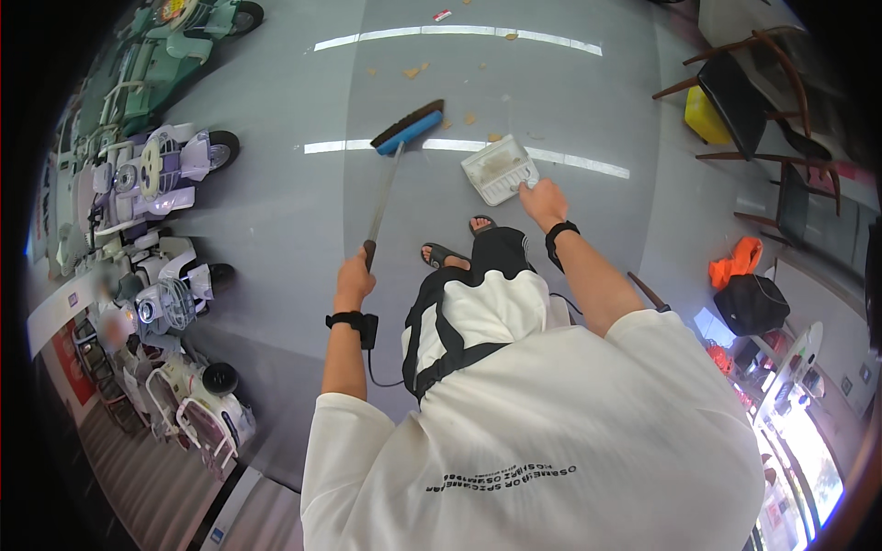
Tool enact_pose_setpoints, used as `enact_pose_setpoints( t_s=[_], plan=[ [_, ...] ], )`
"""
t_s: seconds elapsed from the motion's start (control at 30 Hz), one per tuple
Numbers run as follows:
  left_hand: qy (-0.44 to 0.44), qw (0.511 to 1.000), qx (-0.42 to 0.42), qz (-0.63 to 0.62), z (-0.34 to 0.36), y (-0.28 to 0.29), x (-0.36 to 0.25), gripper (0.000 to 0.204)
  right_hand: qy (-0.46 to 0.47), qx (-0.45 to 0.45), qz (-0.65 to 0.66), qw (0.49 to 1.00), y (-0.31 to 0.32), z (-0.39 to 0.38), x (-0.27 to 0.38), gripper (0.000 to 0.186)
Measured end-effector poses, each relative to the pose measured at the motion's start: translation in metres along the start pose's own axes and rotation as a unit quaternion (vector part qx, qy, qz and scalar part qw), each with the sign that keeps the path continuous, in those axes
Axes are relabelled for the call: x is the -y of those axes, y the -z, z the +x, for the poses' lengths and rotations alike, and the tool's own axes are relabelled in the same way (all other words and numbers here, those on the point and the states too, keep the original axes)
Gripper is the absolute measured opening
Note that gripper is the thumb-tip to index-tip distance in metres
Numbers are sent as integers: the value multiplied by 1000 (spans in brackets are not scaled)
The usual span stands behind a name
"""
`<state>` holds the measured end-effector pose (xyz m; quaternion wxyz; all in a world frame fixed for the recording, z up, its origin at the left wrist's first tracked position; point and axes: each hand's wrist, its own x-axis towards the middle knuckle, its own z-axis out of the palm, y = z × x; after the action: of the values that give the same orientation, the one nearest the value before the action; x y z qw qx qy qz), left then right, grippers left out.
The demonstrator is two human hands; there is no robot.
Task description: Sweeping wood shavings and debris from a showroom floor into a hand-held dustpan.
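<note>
My left hand [355, 277] is closed around the dark grip of a long-handled broom [410, 129] with a blue head and dark bristles. The broom head rests on the grey floor ahead of me, tilted up to the right. In my right hand [544, 203] is the handle of a white dustpan [500, 171], its open side turned away from me. Some light brown debris shows inside the pan. Between the broom and the dustpan lie dry leaf-like scraps [470, 118] on the floor.
More brown scraps [413, 72] and a small red-and-white packet [442, 15] lie farther off. Scooters [156, 170] line the left side. To the right stand dark chairs [735, 101], a yellow container [704, 117], a black bag [751, 305] and an orange item [735, 264].
</note>
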<state>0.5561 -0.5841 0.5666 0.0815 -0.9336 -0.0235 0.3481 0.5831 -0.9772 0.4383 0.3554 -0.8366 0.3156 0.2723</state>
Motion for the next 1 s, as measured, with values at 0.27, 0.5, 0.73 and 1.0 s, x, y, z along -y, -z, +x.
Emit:
enact_pose_setpoints(
  t_s=[0.27, 0.5, 0.73, 1.0],
  plan=[
    [-37, 999, 26, -21, -64, -13, 18, 69, 5, -4, -1, 1000, -1, 4, 11, 49],
    [-76, 995, 63, 8, -75, 19, 39, 69, 6, -8, -12, 1000, -4, 0, 11, 48],
    [-104, 991, -86, -10, -89, 45, 33, 50, 11, -26, -3, 1000, -6, -6, 4, 49],
    [-101, 984, -135, -63, -57, 63, 4, 46, -18, 2, 24, 1000, 0, -34, -20, 54]
  ],
)
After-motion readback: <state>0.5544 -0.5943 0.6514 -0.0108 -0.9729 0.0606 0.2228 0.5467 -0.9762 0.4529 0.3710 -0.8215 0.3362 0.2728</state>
